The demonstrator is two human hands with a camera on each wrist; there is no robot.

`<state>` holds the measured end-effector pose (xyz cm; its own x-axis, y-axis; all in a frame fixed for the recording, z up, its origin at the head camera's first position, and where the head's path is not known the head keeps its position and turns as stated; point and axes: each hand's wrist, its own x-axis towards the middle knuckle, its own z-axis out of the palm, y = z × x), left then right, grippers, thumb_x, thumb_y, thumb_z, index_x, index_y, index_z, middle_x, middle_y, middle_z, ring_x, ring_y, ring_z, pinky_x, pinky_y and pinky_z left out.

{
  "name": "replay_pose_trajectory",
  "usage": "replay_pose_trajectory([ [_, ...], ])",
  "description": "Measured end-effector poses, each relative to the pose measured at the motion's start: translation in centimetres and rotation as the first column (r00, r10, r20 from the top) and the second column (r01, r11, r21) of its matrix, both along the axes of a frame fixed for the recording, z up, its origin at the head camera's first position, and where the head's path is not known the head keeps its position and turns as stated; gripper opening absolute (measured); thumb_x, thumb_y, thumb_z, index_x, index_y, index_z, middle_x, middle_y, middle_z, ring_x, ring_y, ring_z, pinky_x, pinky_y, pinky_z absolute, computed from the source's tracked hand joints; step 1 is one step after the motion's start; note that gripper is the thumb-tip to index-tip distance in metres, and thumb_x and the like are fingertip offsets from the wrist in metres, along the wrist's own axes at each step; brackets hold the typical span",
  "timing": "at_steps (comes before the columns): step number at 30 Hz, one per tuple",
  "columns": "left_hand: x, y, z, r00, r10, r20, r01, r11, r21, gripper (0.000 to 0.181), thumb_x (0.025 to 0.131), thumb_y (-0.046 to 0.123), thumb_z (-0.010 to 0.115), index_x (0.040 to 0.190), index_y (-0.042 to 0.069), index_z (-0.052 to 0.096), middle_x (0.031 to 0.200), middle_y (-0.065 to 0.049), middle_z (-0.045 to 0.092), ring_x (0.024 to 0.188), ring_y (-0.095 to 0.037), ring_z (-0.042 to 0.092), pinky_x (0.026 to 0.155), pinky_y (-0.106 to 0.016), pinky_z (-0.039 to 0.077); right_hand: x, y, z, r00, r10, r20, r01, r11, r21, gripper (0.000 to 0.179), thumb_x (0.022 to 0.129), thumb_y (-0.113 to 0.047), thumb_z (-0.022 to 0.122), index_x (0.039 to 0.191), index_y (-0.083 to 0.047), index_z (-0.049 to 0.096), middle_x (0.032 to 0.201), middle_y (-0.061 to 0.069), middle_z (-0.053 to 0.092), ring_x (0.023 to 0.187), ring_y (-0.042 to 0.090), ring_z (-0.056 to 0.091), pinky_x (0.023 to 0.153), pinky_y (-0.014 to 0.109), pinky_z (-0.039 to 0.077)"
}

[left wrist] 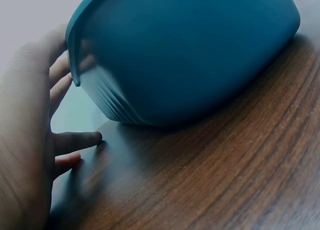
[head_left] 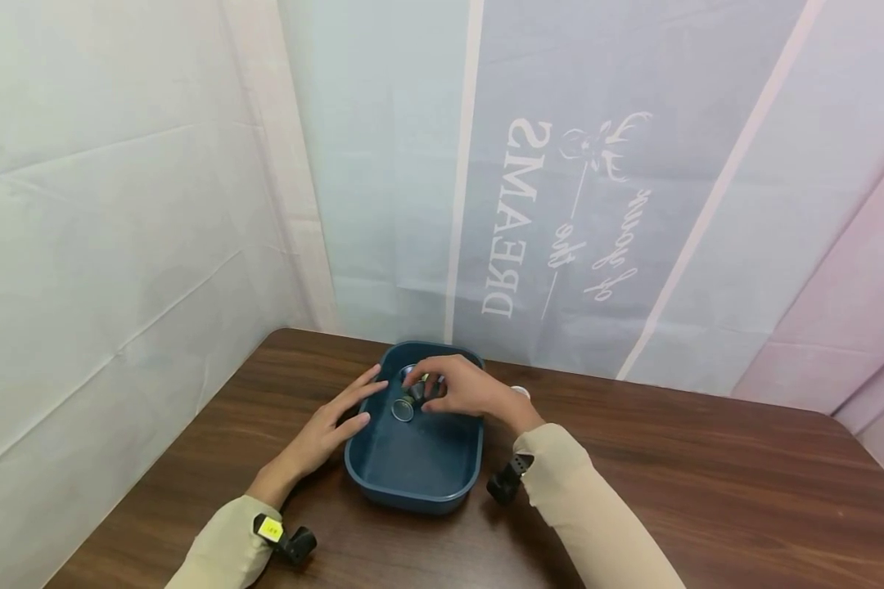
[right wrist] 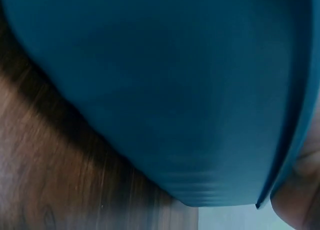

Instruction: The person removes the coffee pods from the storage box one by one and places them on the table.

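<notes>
A dark blue plastic bin [head_left: 416,466] stands on the table. At its left side is my left hand [head_left: 329,425], fingers spread and fairly straight at the rim. In the left wrist view some fingers of the left hand [left wrist: 30,125] pass behind the bin's rim. My right hand [head_left: 462,386] reaches over the right rim into the bin, thumb and fingers bent around small shiny items. One item, a small round clear-topped container [head_left: 403,409], lies just left of the thumb. Whether the right fingers grip any item, I cannot tell. The bin's wall [right wrist: 165,90] fills most of the right wrist view.
The dark wood-grain table [head_left: 670,483] extends to the right. A white round object [head_left: 520,393] shows partly behind my right wrist. Hanging fabric [head_left: 383,204] with printed letters borders the table's back edge, and pale cloth [head_left: 118,270] its left side.
</notes>
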<state>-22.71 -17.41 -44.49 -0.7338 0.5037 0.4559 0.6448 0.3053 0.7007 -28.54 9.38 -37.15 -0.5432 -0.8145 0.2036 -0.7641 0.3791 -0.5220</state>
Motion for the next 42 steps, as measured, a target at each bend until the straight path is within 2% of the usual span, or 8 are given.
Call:
replay_pose_trajectory([
  [5,0.0,0.0,0.1,1.000,-0.005,-0.013,0.005,1.000,0.006,0.047,0.101,0.012,0.046,0.147,0.015,0.039,0.158,-0.005,0.019,0.143,-0.027,0.018,0.103,-0.064,0.024,-0.2,-0.6,-0.1,1.000,-0.002,0.016,0.002,0.999,0.046,0.038,0.084,-0.004,0.073,0.120,-0.015,0.065,0.112,0.005,0.064,0.084,0.008,0.060,0.068,0.022,0.051],
  [11,0.0,0.0,0.0,0.999,-0.010,-0.033,0.011,1.000,0.004,0.046,0.101,0.011,0.045,0.146,0.009,0.039,0.158,-0.008,0.018,0.142,-0.028,0.020,0.102,-0.064,0.025,-0.3,-1.2,-0.3,1.000,-0.007,0.029,0.005,0.996,0.092,0.036,0.083,-0.005,0.074,0.116,-0.017,0.066,0.108,0.001,0.064,0.081,0.007,0.059,0.067,0.022,0.051],
  [20,-0.2,0.0,-0.1,1.000,-0.015,-0.016,0.015,1.000,0.003,0.046,0.101,0.014,0.046,0.147,0.013,0.039,0.158,-0.004,0.018,0.142,-0.026,0.020,0.102,-0.064,0.026,-0.4,-1.8,-0.6,0.999,0.002,0.036,-0.008,0.986,0.166,0.036,0.083,-0.005,0.075,0.115,-0.019,0.067,0.109,-0.006,0.063,0.083,0.008,0.061,0.070,0.021,0.050],
  [33,-0.1,-0.1,-0.4,1.000,-0.012,-0.029,0.012,1.000,0.010,0.046,0.101,0.013,0.045,0.147,0.012,0.039,0.158,-0.006,0.018,0.142,-0.028,0.019,0.102,-0.064,0.027,-0.3,-2.6,-1.1,0.999,0.045,0.018,-0.048,0.981,0.190,0.033,0.082,-0.009,0.076,0.112,-0.018,0.068,0.103,-0.009,0.062,0.075,0.001,0.060,0.066,0.019,0.050],
  [42,-0.1,-0.2,-0.2,1.000,-0.019,0.002,0.019,1.000,0.014,0.046,0.101,0.016,0.046,0.147,0.014,0.039,0.158,-0.003,0.017,0.143,-0.025,0.019,0.103,-0.062,0.027,-0.1,-2.9,-1.2,0.999,0.037,0.027,-0.042,0.980,0.195,0.029,0.081,-0.013,0.078,0.107,-0.023,0.068,0.096,-0.007,0.062,0.068,0.003,0.058,0.060,0.021,0.049],
])
